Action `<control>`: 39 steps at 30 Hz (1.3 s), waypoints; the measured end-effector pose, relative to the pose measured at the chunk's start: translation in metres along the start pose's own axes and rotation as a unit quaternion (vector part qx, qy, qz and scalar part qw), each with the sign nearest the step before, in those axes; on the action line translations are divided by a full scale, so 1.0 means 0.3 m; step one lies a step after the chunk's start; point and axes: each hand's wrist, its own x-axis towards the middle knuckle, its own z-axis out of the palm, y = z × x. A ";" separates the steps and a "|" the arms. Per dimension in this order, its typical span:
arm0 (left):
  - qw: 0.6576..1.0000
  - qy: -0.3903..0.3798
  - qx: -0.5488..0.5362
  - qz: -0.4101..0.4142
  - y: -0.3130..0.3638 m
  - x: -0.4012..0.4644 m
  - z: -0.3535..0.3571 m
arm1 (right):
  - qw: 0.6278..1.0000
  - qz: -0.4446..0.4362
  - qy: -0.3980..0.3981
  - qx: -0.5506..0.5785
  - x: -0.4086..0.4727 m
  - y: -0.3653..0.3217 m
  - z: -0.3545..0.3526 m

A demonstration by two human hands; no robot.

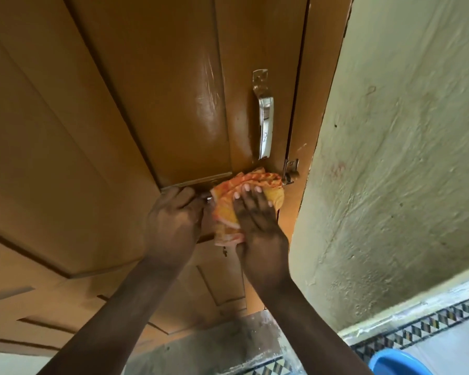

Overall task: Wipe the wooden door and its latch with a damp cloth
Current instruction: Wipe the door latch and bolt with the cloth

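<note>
Door: the brown wooden door [152, 109] fills the left and middle of the view, shut against its frame, with a plastered wall [390, 158] to the right.
Latch: a sliding bolt [201, 183] runs across the door below the handle; its keeper [290, 171] sits on the frame just to the right of the cloth.
Cloth: an orange and yellow cloth [229, 209] is pressed on the door over the right part of the bolt, between the two hands.
Right hand: the right hand [257, 228] lies flat on the cloth, fingers [246, 197] together and stretched out, pressing rather than gripping; the thumb is hidden, so whether it pinches the cloth's lower edge I cannot tell.
Left hand: the left hand [173, 220] is curled shut on the bolt's knob end, seemingly steadying or sliding it.
Handle: the metal pull handle [265, 115] stands above the cloth, untouched.
Done so far: the panel left of the handle shows shiny streaks, which suggests that part has been wiped; this is a judgement from the sheen.
In hand: the latch is being wiped now.
Left to do: probably the keeper, the handle, and the lower panels, which look dull and dry.
Nearby: a blue basin [398, 364] sits on the tiled floor at the lower right.
</note>
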 end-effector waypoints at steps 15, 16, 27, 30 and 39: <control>0.997 -0.066 0.001 -0.033 0.008 0.028 -0.023 | 0.967 0.162 0.168 0.105 0.077 0.143 -0.065; 0.997 -0.067 -0.001 -0.036 0.005 0.027 -0.024 | 0.953 0.193 0.203 0.117 0.102 0.152 -0.072; 0.996 -0.080 -0.005 -0.029 -0.003 0.045 -0.032 | 0.989 0.099 0.106 0.041 0.116 0.188 -0.057; 0.996 -0.082 0.001 -0.034 -0.006 0.046 -0.025 | 0.944 0.235 0.185 0.137 0.175 0.129 -0.034; 0.994 -0.107 0.003 -0.031 -0.011 0.054 -0.037 | 0.957 0.209 0.166 0.112 0.052 0.020 0.036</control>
